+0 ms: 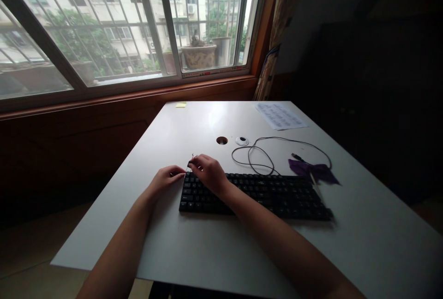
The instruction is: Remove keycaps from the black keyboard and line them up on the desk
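Note:
A black keyboard [277, 197] lies flat across the white table. My left hand [164, 180] is at its upper left corner, thumb and fingertips closed against the edge. Over that same corner, my right hand [209, 174] pinches a small dark piece with thin wires, which looks like a wire keycap puller [189, 164]. Its wires reach down to about the corner key; whether they grip it is too small to tell. My right hand and forearm hide part of the keys.
Behind the keyboard lies its looped cable [263, 138]. A purple cloth [318, 171] and a thin light stick [315, 183] are at its right end. Farther back are a round table hole [222, 140], a white round cover [242, 141], printed paper [280, 116] and a yellow note [180, 104].

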The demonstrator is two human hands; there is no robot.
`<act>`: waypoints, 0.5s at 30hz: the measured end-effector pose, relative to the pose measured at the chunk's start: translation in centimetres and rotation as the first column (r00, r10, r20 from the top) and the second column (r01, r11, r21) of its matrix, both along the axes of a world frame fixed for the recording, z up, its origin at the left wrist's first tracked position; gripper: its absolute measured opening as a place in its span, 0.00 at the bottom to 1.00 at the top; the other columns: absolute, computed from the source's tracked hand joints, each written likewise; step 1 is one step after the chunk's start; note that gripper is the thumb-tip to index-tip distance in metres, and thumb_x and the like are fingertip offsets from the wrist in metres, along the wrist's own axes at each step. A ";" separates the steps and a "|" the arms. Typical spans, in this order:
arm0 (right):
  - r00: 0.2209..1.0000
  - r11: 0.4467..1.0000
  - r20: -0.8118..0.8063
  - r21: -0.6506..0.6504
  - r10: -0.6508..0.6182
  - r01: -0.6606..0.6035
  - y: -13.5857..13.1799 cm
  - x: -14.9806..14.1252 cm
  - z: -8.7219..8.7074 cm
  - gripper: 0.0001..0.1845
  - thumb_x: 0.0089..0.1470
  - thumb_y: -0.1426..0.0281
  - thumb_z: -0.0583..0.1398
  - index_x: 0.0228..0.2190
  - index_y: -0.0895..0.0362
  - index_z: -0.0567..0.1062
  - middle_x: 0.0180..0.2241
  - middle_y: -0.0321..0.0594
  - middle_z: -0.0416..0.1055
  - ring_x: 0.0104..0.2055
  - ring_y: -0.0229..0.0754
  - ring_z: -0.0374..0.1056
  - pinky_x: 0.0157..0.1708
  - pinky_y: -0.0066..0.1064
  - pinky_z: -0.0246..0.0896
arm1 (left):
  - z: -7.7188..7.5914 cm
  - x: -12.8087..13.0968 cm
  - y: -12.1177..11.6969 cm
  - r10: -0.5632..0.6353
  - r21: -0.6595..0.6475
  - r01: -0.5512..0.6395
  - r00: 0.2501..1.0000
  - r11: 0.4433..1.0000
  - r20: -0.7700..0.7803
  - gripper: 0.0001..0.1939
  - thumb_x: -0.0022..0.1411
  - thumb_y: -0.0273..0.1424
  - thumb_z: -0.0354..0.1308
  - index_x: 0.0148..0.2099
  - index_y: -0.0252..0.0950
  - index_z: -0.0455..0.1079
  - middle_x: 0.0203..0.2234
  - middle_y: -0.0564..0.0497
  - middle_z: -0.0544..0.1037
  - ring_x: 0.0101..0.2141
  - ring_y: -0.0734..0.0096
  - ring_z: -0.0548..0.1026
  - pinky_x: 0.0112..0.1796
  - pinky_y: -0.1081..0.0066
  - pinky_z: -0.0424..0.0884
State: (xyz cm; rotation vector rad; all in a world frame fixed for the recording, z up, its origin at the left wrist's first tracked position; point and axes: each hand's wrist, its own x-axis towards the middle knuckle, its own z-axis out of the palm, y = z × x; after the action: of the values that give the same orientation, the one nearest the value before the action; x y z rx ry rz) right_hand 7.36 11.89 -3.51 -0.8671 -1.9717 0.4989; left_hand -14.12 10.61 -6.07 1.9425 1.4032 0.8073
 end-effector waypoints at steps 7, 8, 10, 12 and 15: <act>0.999 1.000 0.043 0.010 0.021 -0.022 -0.3 0.3 -0.4 0.04 0.58 0.70 0.60 0.36 0.54 0.75 0.35 0.40 0.73 0.35 0.40 0.70 0.37 0.30 0.64 | 0.1 0.0 -0.2 -0.007 0.002 0.007 1.000 1.000 -0.002 0.14 0.61 0.42 0.58 0.39 0.38 0.78 0.35 0.48 0.82 0.37 0.61 0.78 0.39 0.67 0.71; 0.999 1.000 0.032 0.006 0.022 -0.022 -0.3 0.3 -0.5 0.03 0.58 0.70 0.60 0.36 0.54 0.75 0.34 0.39 0.73 0.35 0.40 0.69 0.37 0.30 0.63 | 0.1 0.1 -0.2 -0.005 0.001 0.005 1.000 1.000 -0.002 0.14 0.61 0.42 0.58 0.40 0.38 0.78 0.35 0.48 0.82 0.37 0.61 0.78 0.39 0.67 0.71; 1.000 1.000 0.010 -0.003 0.024 -0.024 -0.3 0.5 -0.7 0.03 0.58 0.70 0.60 0.35 0.54 0.75 0.34 0.39 0.73 0.35 0.40 0.69 0.37 0.29 0.63 | 0.1 0.1 -0.3 0.002 0.001 -0.002 1.000 1.000 -0.004 0.15 0.61 0.42 0.58 0.40 0.38 0.78 0.35 0.48 0.82 0.37 0.61 0.78 0.39 0.67 0.71; 1.000 1.000 -0.008 -0.011 0.029 -0.029 -0.3 0.6 -0.9 0.03 0.59 0.70 0.60 0.35 0.54 0.75 0.34 0.39 0.73 0.35 0.40 0.69 0.38 0.30 0.63 | 0.2 0.2 -0.3 0.009 0.001 -0.009 1.000 1.000 -0.007 0.15 0.61 0.43 0.58 0.40 0.38 0.78 0.35 0.48 0.82 0.37 0.60 0.78 0.39 0.67 0.71; 0.999 0.999 -0.036 -0.020 0.034 -0.035 -0.2 0.7 -1.1 0.03 0.59 0.70 0.60 0.35 0.54 0.74 0.34 0.39 0.73 0.37 0.41 0.69 0.40 0.30 0.63 | 0.3 0.3 -0.3 0.013 -0.002 -0.013 1.000 1.000 -0.015 0.15 0.61 0.43 0.58 0.40 0.39 0.78 0.35 0.48 0.82 0.37 0.60 0.78 0.39 0.66 0.71</act>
State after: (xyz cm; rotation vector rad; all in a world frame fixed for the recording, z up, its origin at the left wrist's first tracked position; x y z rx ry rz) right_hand 8.02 11.67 -4.63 -0.8323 -1.9548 0.5519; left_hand -13.86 10.29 -5.81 1.9440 1.4259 0.7988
